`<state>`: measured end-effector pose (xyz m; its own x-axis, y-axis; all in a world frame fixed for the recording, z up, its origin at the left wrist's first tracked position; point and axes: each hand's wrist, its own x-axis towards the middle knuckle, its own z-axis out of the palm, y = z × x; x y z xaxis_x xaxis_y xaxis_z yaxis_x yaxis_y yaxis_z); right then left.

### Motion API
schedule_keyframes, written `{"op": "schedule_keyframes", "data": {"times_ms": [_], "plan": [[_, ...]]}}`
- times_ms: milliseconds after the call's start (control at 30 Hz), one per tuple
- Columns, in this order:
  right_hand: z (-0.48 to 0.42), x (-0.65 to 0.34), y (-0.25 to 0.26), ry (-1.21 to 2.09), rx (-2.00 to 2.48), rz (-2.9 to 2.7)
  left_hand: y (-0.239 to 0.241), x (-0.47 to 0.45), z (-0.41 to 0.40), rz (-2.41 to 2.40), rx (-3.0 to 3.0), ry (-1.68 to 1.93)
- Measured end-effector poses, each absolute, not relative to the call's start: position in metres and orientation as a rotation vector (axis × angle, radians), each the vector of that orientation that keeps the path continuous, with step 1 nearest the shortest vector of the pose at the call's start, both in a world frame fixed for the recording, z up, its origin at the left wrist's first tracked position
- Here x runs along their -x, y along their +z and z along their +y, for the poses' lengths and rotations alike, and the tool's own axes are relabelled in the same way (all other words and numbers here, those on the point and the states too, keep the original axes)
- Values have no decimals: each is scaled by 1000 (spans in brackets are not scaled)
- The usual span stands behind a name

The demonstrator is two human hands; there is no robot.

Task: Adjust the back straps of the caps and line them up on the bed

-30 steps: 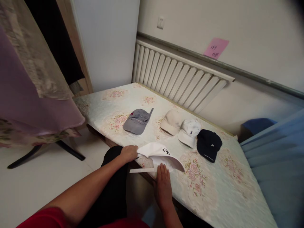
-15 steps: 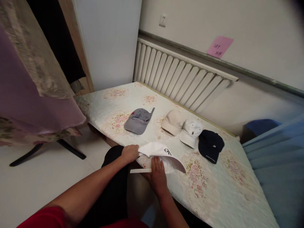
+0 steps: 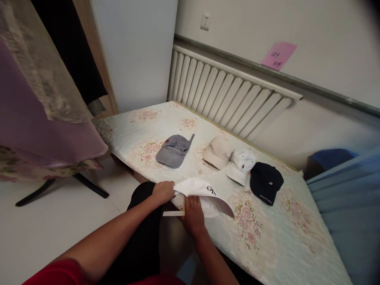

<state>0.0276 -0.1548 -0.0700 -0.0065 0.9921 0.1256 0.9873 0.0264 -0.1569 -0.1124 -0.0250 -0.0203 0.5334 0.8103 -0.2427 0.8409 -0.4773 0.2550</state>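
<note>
A white baseball cap (image 3: 192,186) with dark lettering lies on its side at the bed's near edge, its brim toward the right. My left hand (image 3: 163,192) is closed on the back edge of this cap. My right hand (image 3: 194,215) reaches into the cap's opening, its fingertips hidden inside; a pale strap sticks out to the left of it. Beyond are a grey cap (image 3: 173,151) with its strap pointing up, a beige cap (image 3: 216,152), a white cap (image 3: 240,164) with a small dark logo, and a black cap (image 3: 265,183).
The caps lie on a bed with a floral cover (image 3: 162,113). A white radiator (image 3: 225,89) runs along the wall behind it. Hanging clothes (image 3: 56,71) and a black stand leg (image 3: 90,185) are at left, a blue curtain (image 3: 347,209) at right.
My right hand has shifted slightly left at the cap's opening. The left hand keeps its hold, and the whole view has turned a little.
</note>
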Motion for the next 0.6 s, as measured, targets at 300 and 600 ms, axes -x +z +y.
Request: {"op": "schedule_keyframes", "data": {"times_ms": [300,600], "plan": [[-145,-12,-68,60,1997,-2164,-18,113,-25,1363,-2429,-116],[-147,-4,-76,87,1962,-2123,-17,115,-27,1355,-2432,-103]]}}
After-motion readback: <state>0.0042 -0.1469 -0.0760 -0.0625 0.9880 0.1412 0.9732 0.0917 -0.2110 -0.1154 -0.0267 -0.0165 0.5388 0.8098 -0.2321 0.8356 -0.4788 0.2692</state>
